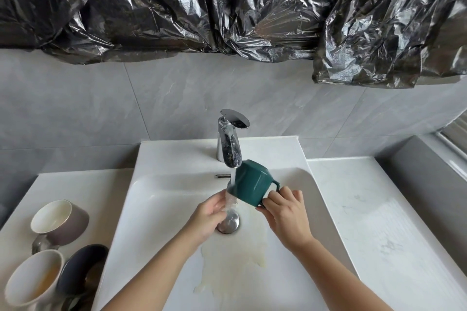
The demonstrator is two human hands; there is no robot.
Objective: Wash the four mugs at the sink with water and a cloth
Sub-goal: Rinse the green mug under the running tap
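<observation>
Head view: green mug (252,184) tipped mouth-down under the running tap (228,144), over the sink (164,197) middle. Right hand (285,209) pinches its handle; left hand (209,212) fingers relaxed in the stream, holding nothing. Risk: the wet handle slips from that pinch and the mug strikes the sink

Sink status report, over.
Right hand grips green mug by handle, tipped under running tap. Left hand loose in stream. Three mugs waiting left. No cloth seen.

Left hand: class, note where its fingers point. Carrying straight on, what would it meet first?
The left hand points up and right, into the water stream; just beyond is the open rim of the green mug, gripped by the right hand. Depth is unclear: it could pass beneath the rim.
</observation>
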